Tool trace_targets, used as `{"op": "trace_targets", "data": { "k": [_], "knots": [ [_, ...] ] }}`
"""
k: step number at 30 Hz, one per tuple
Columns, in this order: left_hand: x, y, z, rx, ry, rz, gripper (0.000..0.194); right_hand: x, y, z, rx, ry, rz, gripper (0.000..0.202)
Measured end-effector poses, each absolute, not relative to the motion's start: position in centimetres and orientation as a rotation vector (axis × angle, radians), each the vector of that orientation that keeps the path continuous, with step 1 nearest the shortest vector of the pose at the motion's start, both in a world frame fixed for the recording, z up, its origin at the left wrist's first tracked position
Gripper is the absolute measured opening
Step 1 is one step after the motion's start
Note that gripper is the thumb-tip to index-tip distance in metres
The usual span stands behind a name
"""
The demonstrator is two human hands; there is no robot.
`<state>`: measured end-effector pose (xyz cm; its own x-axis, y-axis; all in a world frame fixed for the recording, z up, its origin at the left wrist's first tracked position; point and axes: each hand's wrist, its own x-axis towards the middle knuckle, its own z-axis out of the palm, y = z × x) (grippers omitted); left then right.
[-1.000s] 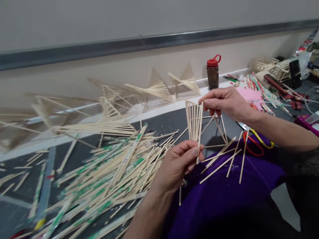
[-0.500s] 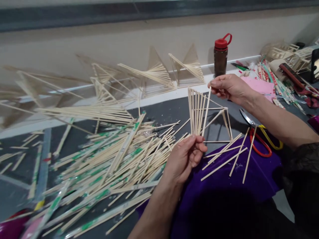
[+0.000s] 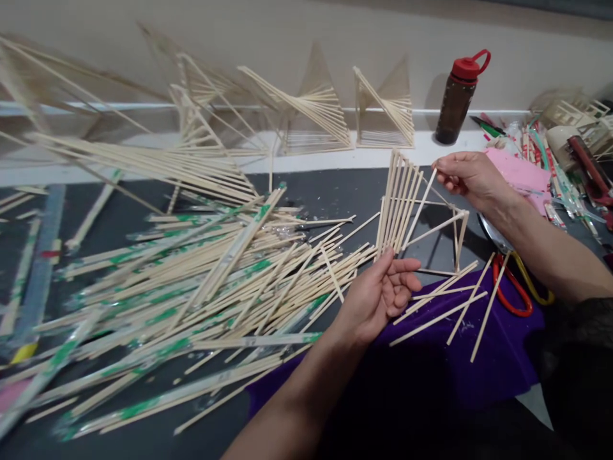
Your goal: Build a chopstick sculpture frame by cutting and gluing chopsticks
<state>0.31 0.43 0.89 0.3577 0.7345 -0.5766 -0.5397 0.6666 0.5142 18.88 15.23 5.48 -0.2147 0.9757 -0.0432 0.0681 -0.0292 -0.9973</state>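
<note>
A small frame of thin wooden sticks [image 3: 395,204] stands on the dark table, with a fan of several slanted sticks on its left side. My left hand [image 3: 383,291] is at the lower end of this fan, thumb against the sticks and the other fingers loosely curled. In my right hand [image 3: 462,172], thumb and fingers pinch the upper end of a single stick [image 3: 420,207]. That stick leans down to the left, its lower end near the base of the fan. Loose sticks [image 3: 440,318] lie on purple cloth [image 3: 507,351] below the frame.
Scissors with red and yellow handles [image 3: 512,291] lie by my right forearm. A large pile of sticks and wrappers [image 3: 215,275] covers the left. Finished-looking stick structures [image 3: 316,115] line the wall, beside a red-lidded bottle [image 3: 457,99]. Pink paper [image 3: 520,172] lies at the right.
The view has shifted. The held stick leans further right at its top, away from the fan, and the fingers of my left hand have spread from its lower end.
</note>
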Motion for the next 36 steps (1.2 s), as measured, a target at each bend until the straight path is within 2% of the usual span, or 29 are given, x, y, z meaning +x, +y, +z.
{"op": "trace_targets", "data": {
  "k": [7, 15, 25, 36],
  "knots": [
    [0.7, 0.4, 0.8, 0.225, 0.837, 0.863, 0.048, 18.4, 15.5, 5.2, -1.163, -1.433, 1.355, 0.019],
    [1.0, 0.4, 0.5, 0.267, 0.854, 0.902, 0.037, 18.4, 15.3, 5.2, -1.199, -1.419, 1.332, 0.013],
    [1.0, 0.3, 0.5, 0.276, 0.897, 0.911, 0.033, 18.4, 15.0, 4.7, -1.206, -1.450, 1.257, 0.011],
    [1.1, 0.0, 0.4, 0.320, 0.914, 0.948, 0.026, 17.8, 15.2, 4.5, -1.232, -1.413, 1.344, 0.009]
  ]
}}
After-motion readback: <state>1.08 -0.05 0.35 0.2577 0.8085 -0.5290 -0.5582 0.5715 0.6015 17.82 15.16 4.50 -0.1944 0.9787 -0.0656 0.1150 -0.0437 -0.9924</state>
